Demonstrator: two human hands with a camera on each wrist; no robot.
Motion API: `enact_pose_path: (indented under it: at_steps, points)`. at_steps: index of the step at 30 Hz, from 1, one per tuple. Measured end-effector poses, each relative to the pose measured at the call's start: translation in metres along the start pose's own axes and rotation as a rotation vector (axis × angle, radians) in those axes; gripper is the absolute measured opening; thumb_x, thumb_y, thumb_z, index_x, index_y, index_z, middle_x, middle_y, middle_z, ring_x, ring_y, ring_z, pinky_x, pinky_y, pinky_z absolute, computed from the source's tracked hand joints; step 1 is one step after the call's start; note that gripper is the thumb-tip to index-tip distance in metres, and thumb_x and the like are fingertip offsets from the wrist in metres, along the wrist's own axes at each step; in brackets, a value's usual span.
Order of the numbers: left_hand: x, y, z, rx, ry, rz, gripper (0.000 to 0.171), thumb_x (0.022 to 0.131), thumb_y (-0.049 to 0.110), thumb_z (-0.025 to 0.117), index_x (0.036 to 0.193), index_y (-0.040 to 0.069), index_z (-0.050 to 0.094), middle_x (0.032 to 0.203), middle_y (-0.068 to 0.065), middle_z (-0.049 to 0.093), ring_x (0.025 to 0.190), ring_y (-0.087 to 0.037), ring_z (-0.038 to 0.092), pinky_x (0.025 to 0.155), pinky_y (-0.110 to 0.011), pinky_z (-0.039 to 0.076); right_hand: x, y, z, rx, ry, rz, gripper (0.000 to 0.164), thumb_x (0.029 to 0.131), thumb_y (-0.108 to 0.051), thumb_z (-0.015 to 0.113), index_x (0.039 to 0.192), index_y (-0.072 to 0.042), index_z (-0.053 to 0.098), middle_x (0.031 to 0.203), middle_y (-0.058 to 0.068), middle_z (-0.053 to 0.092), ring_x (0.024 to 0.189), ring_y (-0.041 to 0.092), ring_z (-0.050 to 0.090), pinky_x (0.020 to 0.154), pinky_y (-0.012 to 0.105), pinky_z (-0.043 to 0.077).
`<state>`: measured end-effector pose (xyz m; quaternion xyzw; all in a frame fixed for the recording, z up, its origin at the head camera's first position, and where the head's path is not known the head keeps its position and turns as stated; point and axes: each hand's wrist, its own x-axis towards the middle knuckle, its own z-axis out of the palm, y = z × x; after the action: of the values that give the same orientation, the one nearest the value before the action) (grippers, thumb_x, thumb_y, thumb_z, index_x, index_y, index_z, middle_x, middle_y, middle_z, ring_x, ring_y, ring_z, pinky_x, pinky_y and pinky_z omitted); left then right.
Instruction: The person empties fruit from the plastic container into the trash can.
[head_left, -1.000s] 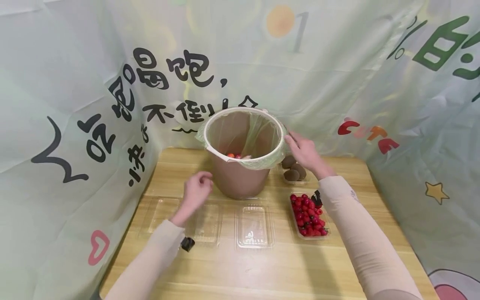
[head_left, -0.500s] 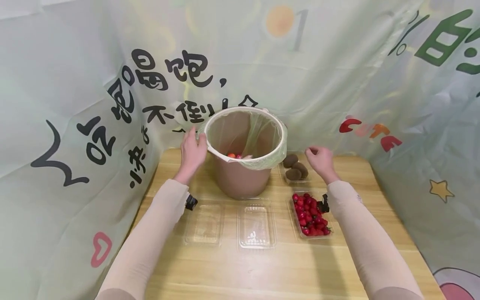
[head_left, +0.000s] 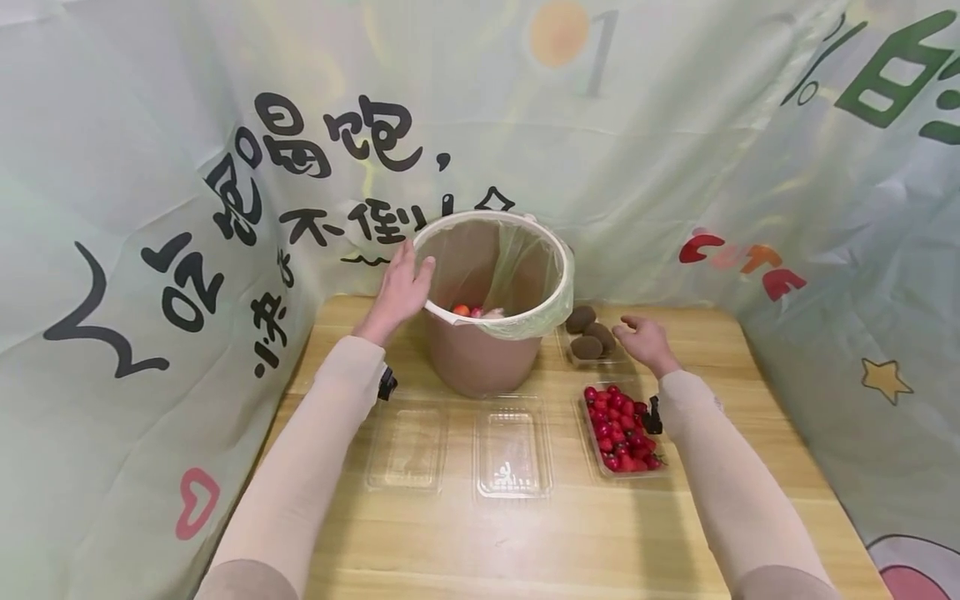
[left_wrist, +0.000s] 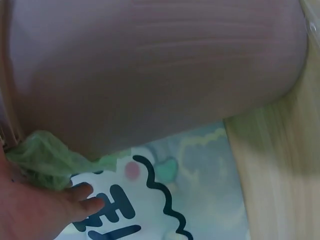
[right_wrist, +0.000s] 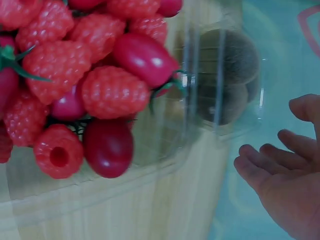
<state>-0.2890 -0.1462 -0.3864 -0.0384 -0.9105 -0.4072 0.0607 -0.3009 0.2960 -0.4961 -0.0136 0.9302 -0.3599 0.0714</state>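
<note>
A brown bin (head_left: 483, 358) lined with a thin green bag (head_left: 536, 321) stands at the back of the table. My left hand (head_left: 401, 292) rests at the left side of its white rim, thumb apart from the fingers. In the left wrist view the same hand (left_wrist: 37, 210) lies beside bunched green bag film (left_wrist: 47, 155). My right hand (head_left: 647, 340), fingers loosely spread, is just right of a clear box of kiwis (head_left: 587, 348) and holds nothing. Nearer me sits a clear box of raspberries and cherry tomatoes (head_left: 621, 429). Red and pale pieces (head_left: 476, 312) lie inside the bin.
Two clear plastic trays (head_left: 512, 450) (head_left: 407, 450) lie flat on the wooden table (head_left: 480, 550) in front of the bin. Printed cloth walls (head_left: 645, 167) close in the back and both sides.
My left hand has moved up and back from the table front to the bin's rim. My right hand has left the rim's right side and dropped rightward beside the kiwis.
</note>
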Motion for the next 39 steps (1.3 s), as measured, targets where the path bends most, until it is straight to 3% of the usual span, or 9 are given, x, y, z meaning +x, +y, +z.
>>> enact_pose_path:
  at_steps: [8,15,21,26,31,36,39]
  points:
    - [0.000,0.002,-0.005,0.163,-0.085,-0.007,0.077,0.113,0.046,0.026,0.167,-0.002,-0.001,0.177,-0.023,-0.002,0.163,-0.045,-0.001,0.132,-0.061,-0.003,0.006,0.013,0.011,-0.008,-0.047,0.022,0.064,0.107,-0.019,0.047,0.156,0.019,0.029,0.157,0.044,0.036,0.145,0.058,0.039,0.120,0.064,0.039]
    - [-0.001,0.005,-0.004,0.296,-0.078,0.005,0.076,0.113,0.045,0.022,0.166,-0.007,0.005,0.175,-0.026,0.001,0.162,-0.050,-0.005,0.128,-0.067,-0.011,0.011,0.026,0.022,-0.042,-0.044,0.079,0.062,0.102,-0.012,0.049,0.152,0.021,0.035,0.147,0.042,0.049,0.139,0.055,0.049,0.117,0.061,0.043]
    - [-0.001,0.007,-0.004,0.310,-0.076,0.006,0.075,0.113,0.045,0.020,0.166,-0.006,0.007,0.176,-0.025,0.003,0.162,-0.049,-0.005,0.128,-0.067,-0.012,0.010,0.030,0.032,-0.019,-0.003,0.164,0.056,0.100,-0.011,0.046,0.148,0.017,0.046,0.154,0.040,0.044,0.148,0.057,0.034,0.125,0.061,0.032]
    - [0.000,0.006,-0.004,0.316,-0.058,0.010,0.073,0.112,0.041,0.020,0.166,-0.005,0.008,0.176,-0.024,0.005,0.162,-0.048,-0.003,0.128,-0.067,-0.010,0.010,0.029,0.036,0.085,0.006,0.202,0.048,0.106,-0.012,0.048,0.144,0.016,0.052,0.149,0.040,0.050,0.142,0.053,0.044,0.122,0.060,0.037]
    - [-0.001,0.007,-0.003,0.312,-0.047,0.021,0.072,0.111,0.039,0.021,0.167,-0.003,0.007,0.176,-0.024,0.008,0.163,-0.048,-0.003,0.128,-0.068,-0.009,0.011,0.033,0.039,0.154,0.024,0.214,0.046,0.106,-0.010,0.049,0.142,0.018,0.053,0.142,0.039,0.056,0.130,0.048,0.057,0.109,0.050,0.052]
    - [-0.002,0.006,-0.003,0.311,-0.043,0.022,0.072,0.110,0.038,0.022,0.167,-0.003,0.007,0.176,-0.025,0.009,0.163,-0.048,-0.002,0.128,-0.067,-0.009,0.012,0.034,0.040,0.194,0.030,0.223,0.046,0.105,-0.007,0.050,0.143,0.019,0.051,0.139,0.039,0.058,0.121,0.044,0.065,0.086,0.027,0.059]
    - [-0.001,0.004,-0.003,0.313,-0.037,0.026,0.071,0.110,0.037,0.022,0.167,-0.004,0.008,0.175,-0.025,0.010,0.163,-0.048,-0.001,0.128,-0.068,-0.009,0.012,0.032,0.038,0.234,0.031,0.231,0.047,0.105,-0.005,0.050,0.145,0.019,0.049,0.140,0.040,0.057,0.121,0.044,0.067,0.086,0.028,0.063]
